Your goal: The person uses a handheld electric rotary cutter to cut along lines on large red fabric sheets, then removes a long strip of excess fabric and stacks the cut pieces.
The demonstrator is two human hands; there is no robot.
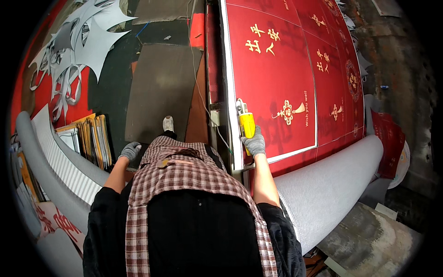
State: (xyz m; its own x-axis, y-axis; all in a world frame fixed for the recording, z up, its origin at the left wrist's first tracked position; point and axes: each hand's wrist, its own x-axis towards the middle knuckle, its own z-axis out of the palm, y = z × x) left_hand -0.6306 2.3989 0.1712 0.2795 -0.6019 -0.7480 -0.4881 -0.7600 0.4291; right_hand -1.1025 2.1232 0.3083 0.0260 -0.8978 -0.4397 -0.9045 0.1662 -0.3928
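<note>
My right hand (255, 144), in a grey glove, is closed round a yellow handheld electric cutter (247, 124) with a rounded metal head. The cutter rests near the left edge of a printed red mat sheet (272, 74) with gold figures and lettering, spread on a long table. A pale strip (230, 78) runs along that edge. My left hand (131, 150), also gloved in grey, hangs beside my checked apron (177, 173). Its fingers look curled in, with nothing visible in them; it is away from the table.
A thick grey roll of matting (327, 184) lies across the table's near end. A thin cord (195, 69) trails along the table's left side. White offcuts (87, 41) are heaped at the far left, above upright stacked sheets (94, 138) and further grey rolls (69, 161).
</note>
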